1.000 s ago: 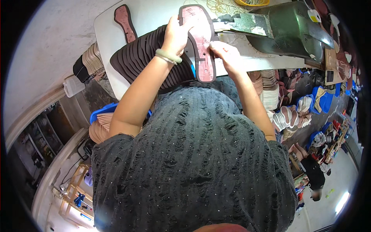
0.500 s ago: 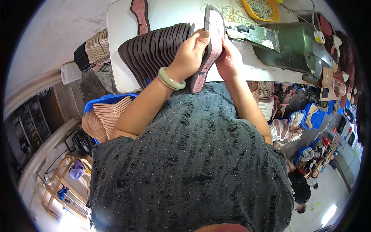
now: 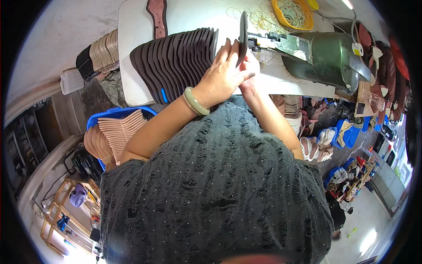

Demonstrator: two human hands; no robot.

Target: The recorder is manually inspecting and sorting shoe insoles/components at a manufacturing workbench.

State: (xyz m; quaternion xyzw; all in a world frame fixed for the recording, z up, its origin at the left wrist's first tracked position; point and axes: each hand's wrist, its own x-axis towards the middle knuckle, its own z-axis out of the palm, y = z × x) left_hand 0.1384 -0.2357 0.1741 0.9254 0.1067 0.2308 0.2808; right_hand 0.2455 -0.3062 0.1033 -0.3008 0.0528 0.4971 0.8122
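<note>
A dark brown shoe insole (image 3: 243, 35) stands edge-on between my hands at the near side of the white table (image 3: 132, 13). My left hand (image 3: 222, 75), with a pale green bangle on its wrist, presses its fingers against the insole's left face. My right hand (image 3: 249, 75) grips from the other side, its fingers partly hidden behind the insole and my left hand. Just left of them, a long row of dark brown insoles (image 3: 176, 61) stands on edge. Close on the right is the narrow black end of a green machine (image 3: 323, 57).
A pink-faced insole (image 3: 157, 20) lies at the back left. At the back right is a yellow basket (image 3: 281, 17) of rubber bands, with loose bands beside it. A blue bin (image 3: 99, 116) of beige insoles stands at left. More blue bins (image 3: 349, 134) stand at right.
The insole has turned from showing its pink side to standing edge-on, dark face toward my left hand. My left hand has shifted its hold, fingers now straighter. My right hand has moved slightly left.
</note>
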